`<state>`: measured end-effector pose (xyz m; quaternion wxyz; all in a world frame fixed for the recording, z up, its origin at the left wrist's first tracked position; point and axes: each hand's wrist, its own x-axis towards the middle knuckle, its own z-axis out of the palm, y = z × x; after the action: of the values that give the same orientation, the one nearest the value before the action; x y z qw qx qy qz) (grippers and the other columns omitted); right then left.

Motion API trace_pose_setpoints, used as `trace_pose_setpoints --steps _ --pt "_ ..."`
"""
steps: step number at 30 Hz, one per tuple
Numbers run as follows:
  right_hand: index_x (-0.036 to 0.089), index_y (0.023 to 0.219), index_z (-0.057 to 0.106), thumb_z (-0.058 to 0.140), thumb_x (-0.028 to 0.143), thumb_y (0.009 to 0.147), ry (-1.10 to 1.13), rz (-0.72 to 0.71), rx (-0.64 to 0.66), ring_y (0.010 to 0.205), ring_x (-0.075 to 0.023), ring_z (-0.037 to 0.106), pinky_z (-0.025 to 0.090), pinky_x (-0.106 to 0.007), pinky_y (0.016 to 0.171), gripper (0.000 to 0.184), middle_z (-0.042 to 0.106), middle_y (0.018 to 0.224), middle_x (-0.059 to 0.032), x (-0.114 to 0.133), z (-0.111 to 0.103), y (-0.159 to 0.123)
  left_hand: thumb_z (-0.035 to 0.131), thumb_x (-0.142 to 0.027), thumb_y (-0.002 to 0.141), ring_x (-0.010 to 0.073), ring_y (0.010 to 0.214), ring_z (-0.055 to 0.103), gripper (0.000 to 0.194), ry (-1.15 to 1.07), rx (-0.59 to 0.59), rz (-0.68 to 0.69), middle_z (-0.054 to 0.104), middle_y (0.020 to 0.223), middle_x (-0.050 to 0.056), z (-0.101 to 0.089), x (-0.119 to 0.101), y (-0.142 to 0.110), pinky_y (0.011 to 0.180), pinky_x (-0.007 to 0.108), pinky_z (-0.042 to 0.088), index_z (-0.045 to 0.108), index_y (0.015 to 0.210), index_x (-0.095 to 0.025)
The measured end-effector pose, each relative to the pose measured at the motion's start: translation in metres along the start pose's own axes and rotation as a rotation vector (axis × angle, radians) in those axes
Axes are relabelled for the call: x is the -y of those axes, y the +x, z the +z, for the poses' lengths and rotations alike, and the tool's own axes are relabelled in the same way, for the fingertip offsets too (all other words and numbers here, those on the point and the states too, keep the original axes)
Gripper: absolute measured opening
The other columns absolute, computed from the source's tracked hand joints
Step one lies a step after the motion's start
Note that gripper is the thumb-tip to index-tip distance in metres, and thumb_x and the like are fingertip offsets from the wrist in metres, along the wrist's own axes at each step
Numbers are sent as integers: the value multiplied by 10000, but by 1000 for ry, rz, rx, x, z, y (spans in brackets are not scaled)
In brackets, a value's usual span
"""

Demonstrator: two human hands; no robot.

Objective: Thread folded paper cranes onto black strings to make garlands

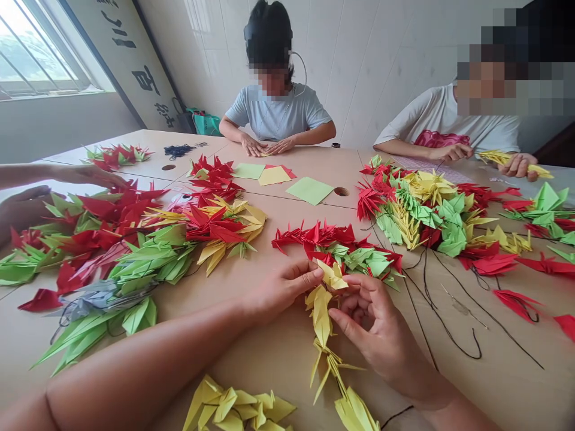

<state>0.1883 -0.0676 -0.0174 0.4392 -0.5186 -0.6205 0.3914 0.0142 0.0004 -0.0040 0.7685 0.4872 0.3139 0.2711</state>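
My left hand (281, 289) pinches the top of a string of yellow paper cranes (322, 311) that runs down toward me across the table (269, 353). My right hand (375, 326) is curled beside it, fingertips on the uppermost yellow crane (332, 275). Just beyond my fingers lies a strung row of red and green cranes (341, 245). More yellow cranes (238, 410) lie at the near edge.
Piles of red, green and yellow cranes (135, 239) cover the left; another heap (431, 215) sits right. Black threads (431, 305) trail across the right. Flat paper sheets (309, 190) lie mid-table. Three other people work at the far side, right and left.
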Motion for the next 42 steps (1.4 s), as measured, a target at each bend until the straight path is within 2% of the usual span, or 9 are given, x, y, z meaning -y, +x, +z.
trace_pose_setpoints --steps 3,7,14,19,23,28,30,37,42 --pt "289 1118 430 572 246 840 -33 -16 25 698 -163 589 519 -291 616 315 585 802 3 0 -1 0 632 -449 789 97 715 523 323 -47 -6 8 578 843 16 1 0 0 656 231 398 538 883 -155" --pt "275 1038 484 568 196 839 -121 -144 57 689 -131 571 512 -265 606 230 574 1020 -39 4 -3 0 677 -404 759 74 639 484 328 -6 -9 45 547 750 -21 1 2 1 598 215 360 462 802 -160" --pt "299 1178 432 620 244 828 -354 -250 77 781 -166 600 515 -282 629 401 580 1107 -52 4 -5 -1 658 -462 754 83 623 500 371 134 -53 61 560 715 -18 1 5 2 576 218 345 438 808 -168" --pt "255 1001 458 556 216 866 -404 -285 7 712 -154 597 509 -281 626 172 600 960 -40 5 -5 0 671 -463 741 86 631 490 385 144 -40 81 535 699 -26 3 5 2 570 217 335 429 796 -169" --pt "239 900 517 534 225 887 -475 -365 53 785 -173 608 511 -298 686 26 580 933 -49 10 -6 1 654 -459 758 61 565 421 375 167 -57 78 500 659 -50 4 4 1 523 203 303 417 797 -171" --pt "257 1217 480 527 236 904 -528 -426 167 810 -189 612 512 -319 702 317 597 910 -51 10 -6 -1 646 -478 756 54 549 385 376 201 -59 79 457 630 -62 4 5 2 510 199 280 439 773 -165" --pt "258 1245 463 524 237 908 -545 -446 197 823 -197 611 507 -334 718 343 613 903 -49 9 -5 -1 659 -479 743 62 581 415 383 192 -48 88 479 658 -49 4 6 3 536 202 306 446 767 -162" --pt "237 971 523 505 200 889 -474 -320 182 711 -158 594 479 -277 640 91 610 828 -20 12 -5 -1 650 -470 757 64 580 424 365 193 -48 53 494 659 -40 1 4 2 535 200 318 476 771 -149" --pt "228 871 498 479 189 869 -377 -185 128 579 -133 541 452 -246 558 43 553 688 15 14 -6 -1 689 -388 749 82 658 514 305 14 28 19 554 746 -5 -1 0 2 624 215 413 537 804 -129"
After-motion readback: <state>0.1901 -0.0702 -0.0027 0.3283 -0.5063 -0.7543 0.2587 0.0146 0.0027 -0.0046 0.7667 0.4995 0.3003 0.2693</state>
